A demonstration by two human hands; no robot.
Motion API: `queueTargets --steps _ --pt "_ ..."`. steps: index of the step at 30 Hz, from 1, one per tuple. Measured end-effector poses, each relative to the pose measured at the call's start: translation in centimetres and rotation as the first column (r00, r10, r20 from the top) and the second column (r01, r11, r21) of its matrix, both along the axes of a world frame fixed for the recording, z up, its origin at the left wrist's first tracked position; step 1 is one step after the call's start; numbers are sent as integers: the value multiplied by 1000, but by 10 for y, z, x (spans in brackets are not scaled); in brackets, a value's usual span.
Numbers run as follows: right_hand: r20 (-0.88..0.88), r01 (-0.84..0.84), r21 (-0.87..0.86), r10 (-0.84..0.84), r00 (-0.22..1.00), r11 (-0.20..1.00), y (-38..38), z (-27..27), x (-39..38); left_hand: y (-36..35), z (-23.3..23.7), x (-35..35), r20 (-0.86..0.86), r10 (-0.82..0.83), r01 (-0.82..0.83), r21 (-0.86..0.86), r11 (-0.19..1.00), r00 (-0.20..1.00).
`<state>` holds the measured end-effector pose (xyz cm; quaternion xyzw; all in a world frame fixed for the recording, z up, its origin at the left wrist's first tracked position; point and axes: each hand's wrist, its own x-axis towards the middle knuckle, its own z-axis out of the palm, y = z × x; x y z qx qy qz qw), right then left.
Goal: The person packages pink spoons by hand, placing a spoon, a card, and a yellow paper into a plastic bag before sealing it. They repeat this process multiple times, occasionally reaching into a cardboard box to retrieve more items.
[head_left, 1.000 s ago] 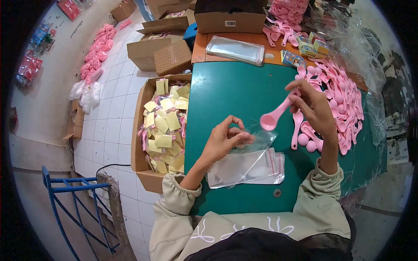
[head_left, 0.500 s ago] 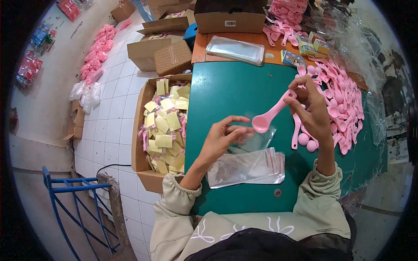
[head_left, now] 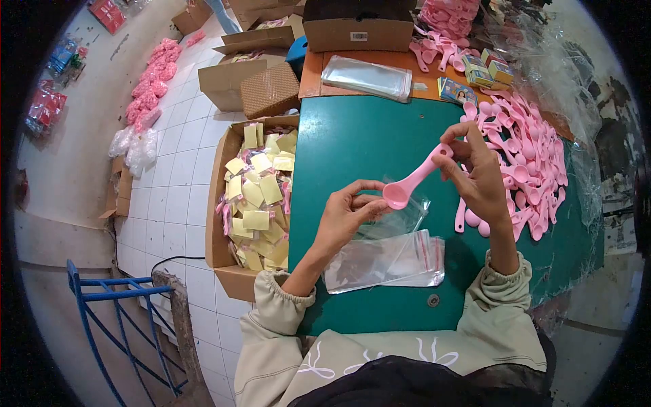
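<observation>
A pink spoon (head_left: 415, 178) is held by its handle end in the closed fingers of my right hand (head_left: 477, 173), its bowl pointing left. The bowl is at the fingertips of my left hand (head_left: 349, 210), whose fingers are pinched on a clear plastic bag (head_left: 405, 216). Below the hands, a stack of clear bags (head_left: 386, 263) lies on the green table (head_left: 359, 146). A large pile of pink spoons (head_left: 525, 159) spreads to the right of my right hand.
Left of the table stands a cardboard box (head_left: 215, 234) full of yellow-carded packets. More clear bags (head_left: 366, 78), small card stacks (head_left: 489, 70) and a brown box (head_left: 358, 34) are at the back. A blue metal frame (head_left: 122, 281) stands at lower left.
The spoon and my right hand have moved slightly left and down, bringing the bowl to my left fingertips. My left fingers have drawn closer together at the bag.
</observation>
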<state>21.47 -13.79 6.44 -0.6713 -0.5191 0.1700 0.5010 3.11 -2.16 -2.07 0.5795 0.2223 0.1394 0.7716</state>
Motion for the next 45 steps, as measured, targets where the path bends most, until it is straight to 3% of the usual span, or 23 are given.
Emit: queueTargets --steps 4,10,19,22,25,28,29,31,32,33,34,36,38,39,40,41,42,44,45 --pt "11 -14 -8 14 1000 1000 -1 1 -1 -3 4 1 18 14 -13 -54 998 1000" --pt "-27 28 114 -25 999 993 -1 -1 0 -2 5 0 27 33 -33 -8 999 999" --pt "-34 -31 -44 29 999 999 1 -1 -8 -4 4 3 51 41 -39 -36 999 998" --pt "-44 -118 -65 115 992 991 5 -13 -11 -7 4 7 209 34 -59 115 992 977" --pt "-81 -113 -84 107 991 990 6 -12 -15 -13 11 10 285 124 -121 -29 992 950" --pt "-23 -54 -14 54 998 998 5 -10 -12 -1 15 -3 106 -123 136 -129 982 987" --pt "2 -34 14 34 999 999 4 -10 -10 0 17 -2 112 -138 145 -60 988 984" --pt "36 -149 52 147 988 987 6 -11 -14 2 20 0 120 -171 162 80 984 978" --pt "57 -206 67 202 978 976 7 -14 -15 3 20 1 103 -132 124 75 989 986" --pt "233 -323 75 298 926 943 11 -18 -11 5 21 2 90 -89 83 70 994 992" --pt "229 -398 85 371 900 914 15 -21 -7 6 21 4 77 -45 40 66 997 996" --pt "214 -534 114 504 837 838 25 -26 4 4 26 7 160 24 -15 -55 998 987" --pt "-54 -537 88 543 838 839 46 -21 67 4 28 7 199 67 -44 -119 992 978" --pt "-141 -447 -44 438 888 893 52 -15 104 4 28 6 203 75 -51 -123 991 976" --pt "114 -101 -237 131 985 966 60 -24 145 5 28 4 207 84 -59 -125 990 975" --pt "485 162 -202 -45 874 966 66 -48 200 5 28 4 199 81 -58 -122 991 977" --pt "587 314 -160 -165 793 936 63 -60 227 4 28 3 192 80 -57 -118 991 978" --pt "650 403 -391 -62 757 827 57 -95 290 4 26 3 187 72 -49 -124 991 980" --pt "599 417 -343 -146 787 842 54 -111 302 5 24 3 190 64 -39 -133 990 980"
